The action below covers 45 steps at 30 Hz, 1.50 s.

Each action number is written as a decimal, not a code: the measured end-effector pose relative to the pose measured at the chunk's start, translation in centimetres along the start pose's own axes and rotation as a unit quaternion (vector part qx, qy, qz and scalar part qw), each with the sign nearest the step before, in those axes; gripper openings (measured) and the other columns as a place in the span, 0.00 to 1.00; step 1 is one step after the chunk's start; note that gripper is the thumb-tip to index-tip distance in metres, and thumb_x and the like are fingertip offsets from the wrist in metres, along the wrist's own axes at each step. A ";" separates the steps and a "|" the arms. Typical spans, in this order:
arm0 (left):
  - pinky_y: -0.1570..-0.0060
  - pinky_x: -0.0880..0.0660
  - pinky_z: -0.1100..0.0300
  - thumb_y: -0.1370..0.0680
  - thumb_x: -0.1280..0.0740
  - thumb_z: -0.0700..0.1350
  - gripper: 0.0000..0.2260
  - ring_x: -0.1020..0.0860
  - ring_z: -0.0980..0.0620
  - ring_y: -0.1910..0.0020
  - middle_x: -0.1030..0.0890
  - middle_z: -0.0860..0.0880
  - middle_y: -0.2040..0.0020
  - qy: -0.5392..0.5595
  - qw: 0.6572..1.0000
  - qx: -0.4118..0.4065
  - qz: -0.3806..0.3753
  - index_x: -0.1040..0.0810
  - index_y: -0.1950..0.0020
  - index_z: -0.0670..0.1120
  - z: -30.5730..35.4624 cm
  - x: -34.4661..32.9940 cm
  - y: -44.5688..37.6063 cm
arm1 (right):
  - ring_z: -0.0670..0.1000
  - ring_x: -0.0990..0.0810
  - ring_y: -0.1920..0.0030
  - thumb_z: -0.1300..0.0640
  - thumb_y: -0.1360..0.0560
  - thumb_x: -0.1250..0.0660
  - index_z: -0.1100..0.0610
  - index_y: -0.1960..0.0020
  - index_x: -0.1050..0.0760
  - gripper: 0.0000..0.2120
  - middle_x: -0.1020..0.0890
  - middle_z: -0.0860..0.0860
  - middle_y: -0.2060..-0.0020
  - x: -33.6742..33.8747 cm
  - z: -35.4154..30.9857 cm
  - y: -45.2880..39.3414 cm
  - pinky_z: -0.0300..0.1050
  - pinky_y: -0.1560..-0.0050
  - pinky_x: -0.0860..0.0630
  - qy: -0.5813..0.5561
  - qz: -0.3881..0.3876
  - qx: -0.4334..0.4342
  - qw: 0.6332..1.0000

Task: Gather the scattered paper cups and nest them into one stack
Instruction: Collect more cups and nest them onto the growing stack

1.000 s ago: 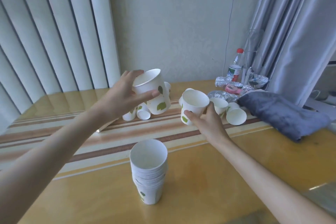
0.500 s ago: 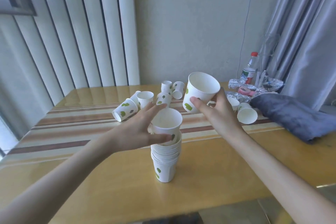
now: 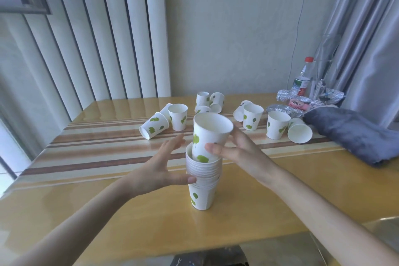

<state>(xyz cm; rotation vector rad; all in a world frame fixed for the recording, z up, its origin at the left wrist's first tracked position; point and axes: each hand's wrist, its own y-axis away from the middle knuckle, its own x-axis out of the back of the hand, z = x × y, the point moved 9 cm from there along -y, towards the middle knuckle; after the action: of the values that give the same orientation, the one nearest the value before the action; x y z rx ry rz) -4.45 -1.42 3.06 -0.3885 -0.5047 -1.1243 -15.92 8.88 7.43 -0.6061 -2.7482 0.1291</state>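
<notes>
Gripping a white paper cup with green leaf prints, the right hand has thumb and fingers closed around its lower half; the cup's base sits partway inside the top of the nested stack of white paper cups, tilted slightly. The stack stands upright near the middle of the glossy yellow wooden surface. The left hand is open, fingers spread, with its thumb touching the stack's left side at about 9 o'clock; it grasps nothing.

Loose cups lie farther back on a brown-and-cream striped runner. At 11 o'clock from the stack, one tipped cup lies on its side just beside an upright cup. At 12 o'clock a small cluster of cups sits behind the held one. At 1 to 2 o'clock stand two upright cups, with another lying on its side near a folded dark grey cloth. A clear plastic bottle with a red cap stands at the far right corner.
</notes>
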 end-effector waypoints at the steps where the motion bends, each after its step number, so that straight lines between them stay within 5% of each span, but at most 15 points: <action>1: 0.27 0.40 0.52 0.42 0.27 0.68 0.51 0.43 0.64 0.27 0.40 0.60 0.26 0.001 1.000 -0.002 0.003 0.48 0.25 0.58 -0.3 0.2 0.1 | 0.39 0.29 0.36 0.48 0.31 0.27 0.38 0.39 0.30 0.23 0.25 0.38 0.37 -0.3 0.6 0.2 0.40 0.39 0.30 0.009 -0.009 -0.014 1.000; 7: 0.40 0.32 0.69 0.38 0.35 0.72 0.32 0.36 0.74 0.34 0.34 0.65 0.31 0.079 0.996 -0.013 0.040 0.36 0.35 0.67 -0.1 2.1 0.4 | 0.41 0.38 0.29 0.32 0.37 0.33 0.37 0.30 0.40 0.38 0.35 0.36 0.31 -1.3 2.2 0.6 0.47 0.30 0.37 0.018 -0.050 -0.058 0.997; 11: 0.51 0.29 0.79 0.33 0.40 0.69 0.31 0.32 0.76 0.39 0.29 0.65 0.34 0.091 0.993 -0.016 0.070 0.31 0.33 0.58 0.2 2.9 -0.3 | 0.40 0.38 0.30 0.42 0.26 0.36 0.40 0.31 0.35 0.24 0.35 0.38 0.31 -0.6 1.3 -0.3 0.32 0.45 0.34 0.032 -0.021 -0.034 0.999; 15: 0.53 0.27 0.76 0.27 0.37 0.60 0.21 0.27 0.71 0.41 0.24 0.60 0.38 0.096 0.990 0.000 0.106 0.27 0.37 0.52 -1.2 4.0 -1.3 | 0.41 0.37 0.31 0.40 0.26 0.39 0.39 0.35 0.30 0.19 0.32 0.40 0.33 -1.2 3.0 -0.3 0.36 0.39 0.37 0.080 -0.053 -0.058 0.994; 19: 0.47 0.25 0.58 0.25 0.32 0.47 0.05 0.21 0.56 0.45 0.20 0.54 0.46 -0.029 0.984 0.047 0.167 0.23 0.50 0.51 -4.4 7.7 -3.5 | 0.39 0.32 0.35 0.35 0.26 0.45 0.44 0.33 0.30 0.25 0.28 0.39 0.35 1.1 3.3 -2.8 0.41 0.35 0.37 0.062 -0.035 -0.089 0.993; 23: 0.54 0.24 0.55 0.25 0.32 0.46 0.08 0.20 0.50 0.51 0.20 0.47 0.45 -0.131 0.967 0.102 0.192 0.23 0.48 0.46 -8.3 11.4 -7.3 | 0.53 0.23 0.42 0.46 0.23 0.40 0.60 0.42 0.25 0.19 0.21 0.54 0.43 4.9 6.7 -8.7 0.46 0.46 0.29 0.240 0.050 -0.160 0.956; 26: 0.52 0.23 0.51 0.25 0.32 0.47 0.11 0.22 0.49 0.51 0.22 0.45 0.43 -0.147 0.960 0.123 0.203 0.24 0.45 0.45 -10.5 12.9 -10.1 | 0.58 0.23 0.59 0.47 0.24 0.40 0.65 0.55 0.27 0.19 0.22 0.59 0.58 6.2 10.7 -13.4 0.44 0.61 0.34 0.210 0.113 -0.224 0.945; 28: 0.53 0.23 0.51 0.26 0.32 0.50 0.17 0.24 0.50 0.51 0.24 0.45 0.41 -0.183 0.947 0.144 0.220 0.27 0.40 0.44 -11.7 13.7 -11.6 | 0.56 0.22 0.56 0.42 0.25 0.39 0.62 0.44 0.29 0.23 0.22 0.57 0.55 7.1 12.6 -15.8 0.44 0.61 0.35 0.183 0.164 -0.254 0.935; 31: 0.51 0.25 0.50 0.28 0.33 0.60 0.28 0.24 0.46 0.46 0.27 0.45 0.39 -0.243 0.925 0.194 0.217 0.31 0.35 0.45 -13.5 13.7 -13.3 | 0.60 0.24 0.42 0.36 0.28 0.40 0.61 0.28 0.46 0.40 0.24 0.59 0.40 7.6 15.2 -18.2 0.47 0.53 0.30 0.178 0.204 -0.302 0.914; 34: 0.51 0.27 0.52 0.33 0.35 0.69 0.36 0.26 0.45 0.41 0.28 0.46 0.39 -0.344 0.893 0.230 0.178 0.33 0.34 0.47 -14.9 13.2 -14.9 | 0.60 0.24 0.48 0.35 0.29 0.39 0.55 0.28 0.47 0.39 0.23 0.58 0.45 7.7 16.9 -19.9 0.46 0.57 0.29 0.193 0.207 -0.316 0.906; 38: 0.56 0.28 0.54 0.32 0.32 0.64 0.35 0.26 0.44 0.41 0.27 0.45 0.39 -0.394 0.868 0.256 0.160 0.36 0.33 0.45 -16.0 13.3 -15.9 | 0.57 0.28 0.53 0.43 0.27 0.37 0.54 0.30 0.43 0.31 0.27 0.55 0.50 7.5 17.8 -20.8 0.46 0.60 0.30 0.128 0.200 -0.305 0.922; 45: 0.56 0.30 0.53 0.30 0.30 0.51 0.31 0.26 0.43 0.46 0.27 0.42 0.39 -0.240 0.896 0.313 0.204 0.39 0.32 0.43 -17.1 14.1 -13.1 | 0.54 0.26 0.50 0.52 0.26 0.34 0.54 0.29 0.45 0.30 0.26 0.53 0.41 7.7 15.7 -18.8 0.45 0.59 0.31 0.038 0.190 -0.250 0.949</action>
<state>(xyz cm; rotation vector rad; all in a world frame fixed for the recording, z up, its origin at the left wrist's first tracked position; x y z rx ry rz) -8.59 -26.20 -2.52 -0.1841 -1.1260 -0.4024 -35.13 -5.16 -2.25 -1.2413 -2.5528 -0.5092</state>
